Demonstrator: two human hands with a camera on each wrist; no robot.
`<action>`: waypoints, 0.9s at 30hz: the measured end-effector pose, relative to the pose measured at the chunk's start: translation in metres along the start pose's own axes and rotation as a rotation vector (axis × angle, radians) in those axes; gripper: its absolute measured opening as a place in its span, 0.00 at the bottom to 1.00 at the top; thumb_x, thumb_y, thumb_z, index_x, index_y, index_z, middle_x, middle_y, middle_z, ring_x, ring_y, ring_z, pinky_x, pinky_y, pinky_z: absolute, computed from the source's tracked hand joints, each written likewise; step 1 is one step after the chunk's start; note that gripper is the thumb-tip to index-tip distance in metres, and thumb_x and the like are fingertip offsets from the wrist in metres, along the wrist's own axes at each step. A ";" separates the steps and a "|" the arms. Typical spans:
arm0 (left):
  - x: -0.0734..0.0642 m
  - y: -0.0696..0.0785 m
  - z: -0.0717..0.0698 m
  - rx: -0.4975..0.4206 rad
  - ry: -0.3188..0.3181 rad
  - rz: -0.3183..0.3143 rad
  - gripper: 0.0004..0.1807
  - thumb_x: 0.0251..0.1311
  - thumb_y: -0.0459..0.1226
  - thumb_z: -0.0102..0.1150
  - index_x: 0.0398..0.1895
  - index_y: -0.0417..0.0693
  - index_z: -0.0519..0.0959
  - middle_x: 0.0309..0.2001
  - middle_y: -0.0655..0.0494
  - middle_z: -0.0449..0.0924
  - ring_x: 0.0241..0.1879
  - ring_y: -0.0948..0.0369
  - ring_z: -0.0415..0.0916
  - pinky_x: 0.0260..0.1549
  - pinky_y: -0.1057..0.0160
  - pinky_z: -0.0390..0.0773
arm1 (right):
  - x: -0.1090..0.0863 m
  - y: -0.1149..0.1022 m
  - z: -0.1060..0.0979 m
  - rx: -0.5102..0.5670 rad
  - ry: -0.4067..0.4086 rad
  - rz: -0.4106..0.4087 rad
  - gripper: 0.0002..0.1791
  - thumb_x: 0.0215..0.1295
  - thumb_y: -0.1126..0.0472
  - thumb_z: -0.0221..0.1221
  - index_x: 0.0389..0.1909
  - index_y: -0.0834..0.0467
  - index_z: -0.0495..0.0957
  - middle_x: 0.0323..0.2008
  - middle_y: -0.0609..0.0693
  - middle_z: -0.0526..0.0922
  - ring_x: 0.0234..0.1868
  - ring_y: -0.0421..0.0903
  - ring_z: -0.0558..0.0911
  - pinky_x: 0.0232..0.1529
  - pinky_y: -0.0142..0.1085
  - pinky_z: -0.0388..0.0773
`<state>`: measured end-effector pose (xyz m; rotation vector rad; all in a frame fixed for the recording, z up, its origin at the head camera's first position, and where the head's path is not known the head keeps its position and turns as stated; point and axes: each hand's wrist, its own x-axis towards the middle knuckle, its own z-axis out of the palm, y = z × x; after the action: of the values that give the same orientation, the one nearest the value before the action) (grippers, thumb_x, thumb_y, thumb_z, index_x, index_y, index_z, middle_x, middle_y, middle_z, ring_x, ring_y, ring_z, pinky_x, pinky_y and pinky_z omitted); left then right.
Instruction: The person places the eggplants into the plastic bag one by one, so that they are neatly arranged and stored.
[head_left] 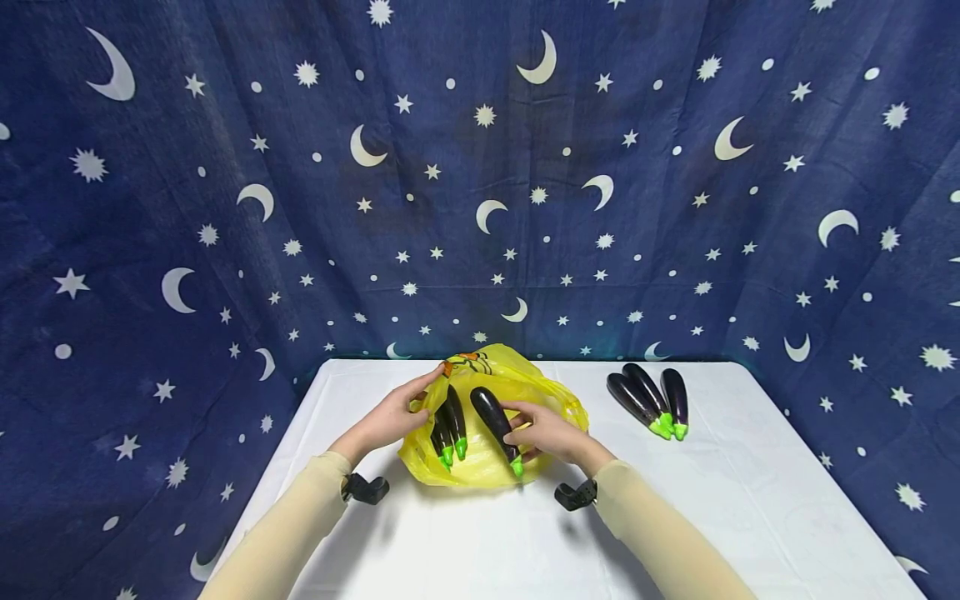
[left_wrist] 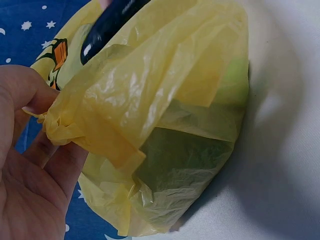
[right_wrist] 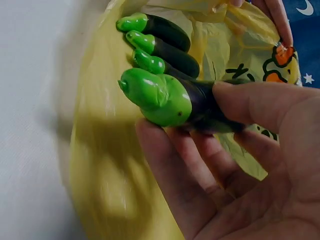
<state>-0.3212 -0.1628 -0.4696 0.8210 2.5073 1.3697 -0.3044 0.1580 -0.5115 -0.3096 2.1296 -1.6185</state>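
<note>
A yellow plastic bag (head_left: 480,475) lies on the table with its mouth spread wide. My left hand (head_left: 397,414) pinches the bag's left edge between thumb and fingers, and the gathered film (left_wrist: 65,120) shows in the left wrist view. My right hand (head_left: 551,433) grips a dark purple eggplant (head_left: 491,417) with a bright green stem end (right_wrist: 157,97), over the bag's opening. Inside the bag, several more eggplants (right_wrist: 170,52) lie side by side at the left, green ends toward me.
Three more eggplants (head_left: 648,400) lie together on the white-covered table (head_left: 750,500), right of the bag. A dark blue curtain (head_left: 450,275) with moons and stars hangs behind the table. Black cameras are strapped on both wrists.
</note>
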 end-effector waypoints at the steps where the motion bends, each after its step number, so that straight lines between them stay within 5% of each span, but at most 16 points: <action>1: 0.000 0.000 0.000 -0.001 0.003 0.001 0.45 0.65 0.26 0.56 0.82 0.65 0.56 0.78 0.61 0.58 0.57 0.55 0.72 0.57 0.52 0.72 | 0.003 -0.001 0.002 0.000 0.011 0.007 0.41 0.63 0.63 0.68 0.77 0.54 0.65 0.50 0.60 0.77 0.39 0.52 0.84 0.37 0.49 0.85; 27: -0.001 -0.005 0.000 -0.027 0.017 0.011 0.44 0.65 0.26 0.57 0.82 0.63 0.57 0.78 0.59 0.58 0.58 0.54 0.73 0.55 0.52 0.74 | 0.055 -0.011 0.037 0.069 0.157 0.053 0.40 0.65 0.69 0.64 0.77 0.59 0.61 0.47 0.62 0.78 0.39 0.53 0.83 0.38 0.53 0.85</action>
<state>-0.3222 -0.1657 -0.4734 0.8232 2.4954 1.4165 -0.3363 0.0994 -0.5206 -0.1064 2.1702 -1.7317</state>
